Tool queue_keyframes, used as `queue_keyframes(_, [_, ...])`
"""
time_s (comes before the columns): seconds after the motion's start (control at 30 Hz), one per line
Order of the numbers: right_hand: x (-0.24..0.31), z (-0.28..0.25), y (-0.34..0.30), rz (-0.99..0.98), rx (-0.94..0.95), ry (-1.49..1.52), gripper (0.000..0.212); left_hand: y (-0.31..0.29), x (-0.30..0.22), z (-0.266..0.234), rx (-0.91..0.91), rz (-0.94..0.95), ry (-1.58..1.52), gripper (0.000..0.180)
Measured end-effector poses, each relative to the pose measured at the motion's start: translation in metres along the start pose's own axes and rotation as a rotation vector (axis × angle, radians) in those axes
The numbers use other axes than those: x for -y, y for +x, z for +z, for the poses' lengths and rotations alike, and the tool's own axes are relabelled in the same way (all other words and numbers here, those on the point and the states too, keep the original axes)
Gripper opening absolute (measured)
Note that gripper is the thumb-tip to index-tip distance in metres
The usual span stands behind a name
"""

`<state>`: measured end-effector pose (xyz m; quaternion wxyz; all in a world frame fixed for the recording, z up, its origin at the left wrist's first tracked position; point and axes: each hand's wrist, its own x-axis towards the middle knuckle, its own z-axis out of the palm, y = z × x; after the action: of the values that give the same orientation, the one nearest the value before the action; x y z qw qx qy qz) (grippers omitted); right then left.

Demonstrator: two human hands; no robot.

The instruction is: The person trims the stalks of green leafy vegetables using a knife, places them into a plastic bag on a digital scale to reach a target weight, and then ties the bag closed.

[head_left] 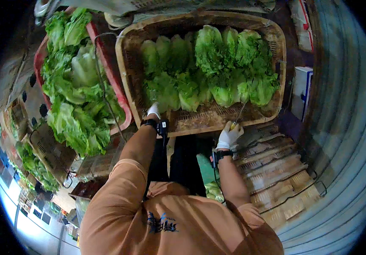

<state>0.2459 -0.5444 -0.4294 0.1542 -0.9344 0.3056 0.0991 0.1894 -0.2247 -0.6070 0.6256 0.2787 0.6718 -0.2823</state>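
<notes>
In front of me stands a large brown plastic crate [200, 124] with two rows of green lettuce heads [223, 91] lying in it. My left hand [153, 110], in a white glove, reaches over the crate's near left rim and is against a lettuce head [162, 90] at the near left corner. Its fingers are mostly hidden. My right hand [229, 137], also gloved in white, is closed around a thin knife [240, 112] at the near rim. Part of its yellow handle shows, and the blade points away over the crate toward the near lettuce heads.
A red crate [114, 87] heaped with loose lettuce [78, 91] stands close on the left. Stacked brown crates [276, 174] lie to the right, beside a corrugated wall [348, 140]. A white box [302, 91] stands beyond the crate's right side. More lettuce [213, 191] shows below my right arm.
</notes>
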Motion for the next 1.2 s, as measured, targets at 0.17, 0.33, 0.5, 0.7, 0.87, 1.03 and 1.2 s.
queue_keyframes(0.17, [0.001, 0.012, 0.002, 0.017, -0.084, 0.045, 0.05, 0.069, 0.037, -0.018, -0.214, 0.544, 1.66, 0.04])
queue_keyframes(0.33, [0.006, 0.013, 0.003, 0.093, -0.105, 0.086, 0.05, 0.057, 0.048, -0.023, 0.046, 0.076, 0.336, 0.053])
queue_keyframes(0.5, [0.011, 0.005, 0.009, 0.063, -0.112, 0.149, 0.044, -0.038, 0.005, 0.04, -0.558, 0.884, 0.635, 0.068])
queue_keyframes(0.7, [0.018, 0.007, 0.017, 0.01, -0.19, 0.081, 0.04, -0.086, -0.161, 0.246, 0.025, 1.09, 0.634, 0.071])
queue_keyframes(0.87, [0.009, 0.011, 0.016, 0.117, -0.156, 0.061, 0.024, -0.04, -0.261, 0.329, 0.138, 1.258, 1.232, 0.071])
queue_keyframes(1.03, [0.006, 0.01, 0.016, -0.049, -0.287, 0.085, 0.024, -0.041, -0.227, 0.297, 0.185, 1.388, 0.978, 0.064])
queue_keyframes(1.2, [0.01, 0.012, 0.015, -0.013, -0.289, 0.124, 0.026, -0.091, -0.146, 0.25, 0.403, 1.141, 0.315, 0.058])
